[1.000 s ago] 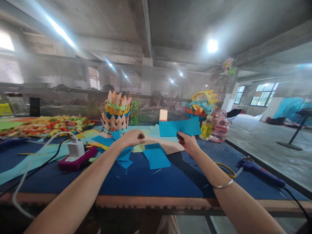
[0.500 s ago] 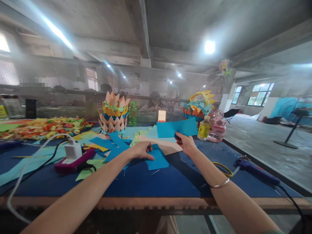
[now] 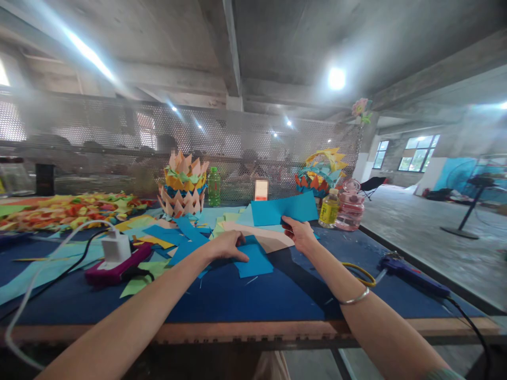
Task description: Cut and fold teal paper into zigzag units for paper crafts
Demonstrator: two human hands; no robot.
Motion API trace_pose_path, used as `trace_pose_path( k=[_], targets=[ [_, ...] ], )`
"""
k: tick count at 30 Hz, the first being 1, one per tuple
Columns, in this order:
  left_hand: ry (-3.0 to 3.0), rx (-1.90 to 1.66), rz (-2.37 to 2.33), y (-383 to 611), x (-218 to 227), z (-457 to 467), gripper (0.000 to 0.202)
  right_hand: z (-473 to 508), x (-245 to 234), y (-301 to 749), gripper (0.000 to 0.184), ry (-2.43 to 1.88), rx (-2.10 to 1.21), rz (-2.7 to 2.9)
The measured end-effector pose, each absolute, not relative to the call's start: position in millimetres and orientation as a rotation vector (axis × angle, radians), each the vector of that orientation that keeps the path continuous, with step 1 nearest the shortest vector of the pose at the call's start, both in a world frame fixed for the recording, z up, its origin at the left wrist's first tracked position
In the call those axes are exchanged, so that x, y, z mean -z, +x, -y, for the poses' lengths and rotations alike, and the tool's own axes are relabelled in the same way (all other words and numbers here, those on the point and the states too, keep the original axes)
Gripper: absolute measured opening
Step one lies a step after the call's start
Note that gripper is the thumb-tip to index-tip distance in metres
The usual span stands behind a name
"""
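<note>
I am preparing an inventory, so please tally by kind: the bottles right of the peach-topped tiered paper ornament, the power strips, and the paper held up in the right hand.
Green plastic bottle, yellow-labelled bottle, pink transparent bottle: 3
Purple rectangular power strip: 1
Blue rectangular paper in the right hand: 1
Total: 5

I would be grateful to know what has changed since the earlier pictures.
The left hand has moved rightward and closer to the person, onto the blue paper lying on the table; any grip is unclear. The right hand still holds up its blue sheet.
</note>
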State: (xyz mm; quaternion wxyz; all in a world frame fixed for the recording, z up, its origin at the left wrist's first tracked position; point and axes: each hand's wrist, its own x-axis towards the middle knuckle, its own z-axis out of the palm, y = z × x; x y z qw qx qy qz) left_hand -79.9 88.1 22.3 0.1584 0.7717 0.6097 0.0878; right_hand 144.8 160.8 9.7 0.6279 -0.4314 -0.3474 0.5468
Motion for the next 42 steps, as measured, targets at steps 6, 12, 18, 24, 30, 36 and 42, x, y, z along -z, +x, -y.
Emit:
trace_pose_path(
  k=[6,12,18,24,30,36,42],
  targets=[
    [2.184,-0.247,-1.742,-77,-22,-88,0.087,-159,-9,144,0.027,-0.981,-1.236,0.842],
    [2.162,-0.253,-1.739,-76,-20,-90,0.062,-155,-9,142,0.022,-0.964,-1.171,0.882],
    [2.199,-0.329,-1.619,-78,-21,-89,0.087,-152,-9,143,0.018,-0.956,-1.153,0.922],
    [2.152,-0.250,-1.725,-78,-19,-91,0.076,-152,-10,142,0.020,-0.970,-1.153,0.912],
    [2.244,-0.329,-1.689,-83,-17,-93,0.077,-153,-9,142,0.019,-0.971,-1.146,0.911],
    [2.229,-0.291,-1.627,-87,-15,-100,0.087,-154,-7,142,0.017,-0.967,-1.156,0.937],
    [2.235,-0.267,-1.729,-86,-15,-103,0.089,-150,-10,142,0.015,-0.986,-1.156,0.934]
  ],
)
